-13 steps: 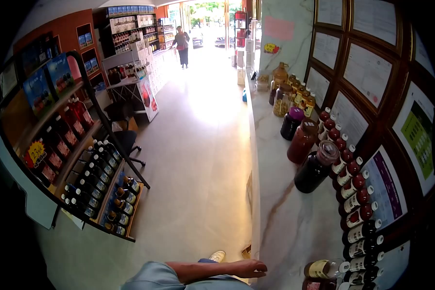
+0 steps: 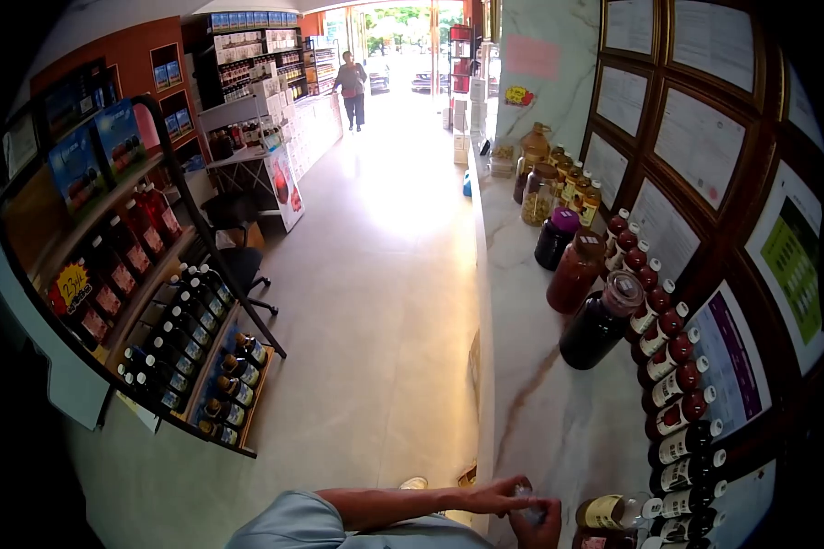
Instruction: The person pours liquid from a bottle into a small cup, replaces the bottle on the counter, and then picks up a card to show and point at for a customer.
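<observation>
At the bottom of the view my left hand (image 2: 496, 496) reaches over the edge of the marble counter (image 2: 558, 439). My right hand (image 2: 542, 528) meets it there, with the fingers of both hands curled in. Between them is a small clear, whitish thing (image 2: 525, 501), mostly covered by the fingers; its kind does not show. Just right of my hands is a bottle of pale liquid with a yellow label (image 2: 602, 511).
Large jars (image 2: 602, 320) and a row of dark red bottles (image 2: 670, 352) line the counter against framed papers (image 2: 691, 142). On the left are a bottle rack (image 2: 178, 339) and a black chair (image 2: 238, 261). A person (image 2: 351, 90) is near the bright doorway.
My left hand has moved slightly right and up. My right hand has come into view beside it, with the small clear thing between them. The distant person has shifted slightly.
</observation>
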The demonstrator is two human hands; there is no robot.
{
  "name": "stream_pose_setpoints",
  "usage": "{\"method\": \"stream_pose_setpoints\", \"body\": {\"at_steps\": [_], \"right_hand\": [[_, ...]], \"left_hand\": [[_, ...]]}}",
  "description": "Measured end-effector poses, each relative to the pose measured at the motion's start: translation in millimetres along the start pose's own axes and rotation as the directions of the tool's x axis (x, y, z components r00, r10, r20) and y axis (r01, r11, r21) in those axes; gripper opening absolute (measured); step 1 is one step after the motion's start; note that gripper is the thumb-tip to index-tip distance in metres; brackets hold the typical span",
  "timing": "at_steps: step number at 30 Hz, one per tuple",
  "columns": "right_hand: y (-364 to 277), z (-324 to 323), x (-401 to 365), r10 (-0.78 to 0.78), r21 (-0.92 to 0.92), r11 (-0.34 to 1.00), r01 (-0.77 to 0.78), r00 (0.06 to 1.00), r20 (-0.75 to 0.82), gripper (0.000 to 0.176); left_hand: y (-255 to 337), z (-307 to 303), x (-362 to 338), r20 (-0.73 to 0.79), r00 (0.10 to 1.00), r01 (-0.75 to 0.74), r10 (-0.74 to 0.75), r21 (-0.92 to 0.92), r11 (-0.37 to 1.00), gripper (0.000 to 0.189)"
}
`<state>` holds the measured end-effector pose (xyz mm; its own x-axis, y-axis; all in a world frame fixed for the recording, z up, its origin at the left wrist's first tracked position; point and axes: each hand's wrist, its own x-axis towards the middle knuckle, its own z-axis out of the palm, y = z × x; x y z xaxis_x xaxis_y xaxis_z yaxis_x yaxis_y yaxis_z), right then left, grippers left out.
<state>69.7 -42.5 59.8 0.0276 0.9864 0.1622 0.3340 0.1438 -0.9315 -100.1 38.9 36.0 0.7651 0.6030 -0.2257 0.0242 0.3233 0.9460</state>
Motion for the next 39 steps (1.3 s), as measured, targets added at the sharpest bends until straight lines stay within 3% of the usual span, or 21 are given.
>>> {"method": "stream_pose_setpoints", "body": {"at_steps": [2, 5, 8, 11, 12, 13, 15, 16, 17, 18, 19, 20, 23, 26, 27, 28, 31, 33, 34, 36, 39], "right_hand": [[-36.9, 7.7, 12.6, 0.051, 0.024, 0.998, -0.054, 0.991, 0.123, 0.028], [-47.7, 15.0, 20.7, 0.082, 0.313, 0.939, -0.143, 0.976, 0.202, 0.027], [-18.0, 11.8, 14.4, 0.369, 0.413, 0.754, -0.510, 0.850, 0.375, 0.019], [-14.8, 14.6, 7.6, 0.351, 0.591, 0.645, -0.486, 0.874, 0.336, 0.011], [-14.6, 16.3, 11.2, 0.305, 0.580, 0.763, -0.287, 0.950, 0.070, 0.021], [-21.9, 12.8, 17.3, 0.326, 0.395, 0.873, -0.287, 0.945, -0.032, 0.015], [-52.2, 3.1, 27.7, -0.036, -0.092, 0.996, 0.020, 0.985, -0.171, 0.017], [-60.0, 2.8, 28.6, -0.092, -0.132, 0.989, 0.059, 0.963, -0.255, 0.018], [-58.1, 0.7, 30.4, -0.141, -0.034, 0.990, 0.138, 0.931, -0.337, 0.022], [-68.4, 2.6, 36.6, 0.044, 0.325, 0.940, 0.102, 0.910, -0.413, 0.026], [-73.2, -2.2, 45.1, 0.122, 0.418, 0.905, 0.076, 0.896, -0.427, 0.026], [-77.4, -7.9, 49.8, 0.189, 0.512, 0.857, 0.067, 0.882, -0.431, 0.027], [-73.0, -13.5, 38.5, 0.305, 0.636, 0.772, 0.014, 0.869, -0.389, 0.024], [-52.1, -21.4, 66.2, 0.300, 0.565, 0.824, -0.032, 0.872, -0.388, 0.019], [-31.2, -18.0, 53.6, 0.398, 0.562, 0.812, -0.156, 0.853, -0.338, 0.016], [-6.5, -9.0, 53.0, 0.499, 0.573, 0.771, -0.277, 0.822, -0.274, 0.014], [42.6, -13.2, 70.2, 0.680, 0.827, 0.476, -0.300, 0.722, -0.129, 0.019], [77.1, -3.7, 88.6, 0.648, 0.954, 0.272, 0.125, 0.709, -0.277, 0.027], [42.6, -27.4, 106.4, 0.707, 0.981, 0.129, 0.148, 0.679, -0.196, 0.028], [-20.0, -35.7, 125.2, 0.685, 0.981, 0.179, 0.076, 0.706, -0.180, 0.030], [-18.4, -15.9, 115.0, 0.458, 0.780, 0.618, -0.095, 0.851, -0.258, 0.030]], "left_hand": [[2.2, -5.9, -6.5, -0.101, 0.995, -0.029, 0.023, -0.056, 0.998, 0.055], [5.1, -15.8, -24.1, -0.122, 0.992, 0.009, -0.022, -0.106, 0.994, 0.046], [2.2, -17.2, -34.9, -0.133, 0.988, -0.099, 0.074, -0.194, 0.976, 0.032], [12.6, -12.2, -38.2, -0.188, 0.977, -0.149, 0.104, -0.243, 0.958, 0.025], [15.9, -8.5, -33.2, -0.341, 0.937, -0.144, 0.082, -0.161, 0.976, 0.026], [11.1, -11.4, -26.0, -0.460, 0.888, -0.086, 0.013, -0.138, 0.987, 0.029], [17.5, -12.6, -18.8, -0.606, 0.764, -0.291, 0.223, -0.014, 0.957, 0.030], [8.3, -29.5, -21.7, -0.624, 0.739, -0.352, 0.254, -0.037, 0.935, 0.031], [30.8, -37.3, -20.6, -0.695, 0.674, -0.356, 0.250, -0.009, 0.934, 0.028], [52.3, -44.0, -19.8, -0.760, 0.603, -0.355, 0.244, 0.019, 0.935, 0.026], [74.0, -49.4, -12.6, -0.783, 0.585, -0.518, 0.213, -0.159, 0.840, 0.024], [81.9, -51.0, -9.7, -0.795, 0.582, -0.542, 0.172, -0.222, 0.811, 0.026], [85.3, -31.0, -19.2, -0.669, 0.729, -0.466, 0.143, -0.332, 0.820, 0.030], [90.0, -48.8, 7.2, -0.491, 0.841, -0.446, 0.225, -0.396, 0.803, 0.030], [80.2, -37.5, 3.4, -0.496, 0.854, -0.409, 0.157, -0.452, 0.793, 0.029], [70.4, -39.1, -1.5, -0.471, 0.867, -0.397, 0.162, -0.459, 0.795, 0.030], [59.3, -30.3, 13.3, -0.420, 0.902, -0.319, 0.095, -0.502, 0.804, 0.029], [58.6, -36.7, 18.7, -0.415, 0.909, -0.256, 0.035, -0.490, 0.833, 0.028], [71.3, -41.3, 39.5, -0.360, 0.925, -0.292, 0.120, -0.473, 0.831, 0.028], [86.2, -41.3, 49.0, -0.321, 0.940, -0.270, 0.113, -0.502, 0.821, 0.029], [95.3, -47.0, 61.2, -0.343, 0.938, -0.219, 0.044, -0.490, 0.844, 0.033]]}}
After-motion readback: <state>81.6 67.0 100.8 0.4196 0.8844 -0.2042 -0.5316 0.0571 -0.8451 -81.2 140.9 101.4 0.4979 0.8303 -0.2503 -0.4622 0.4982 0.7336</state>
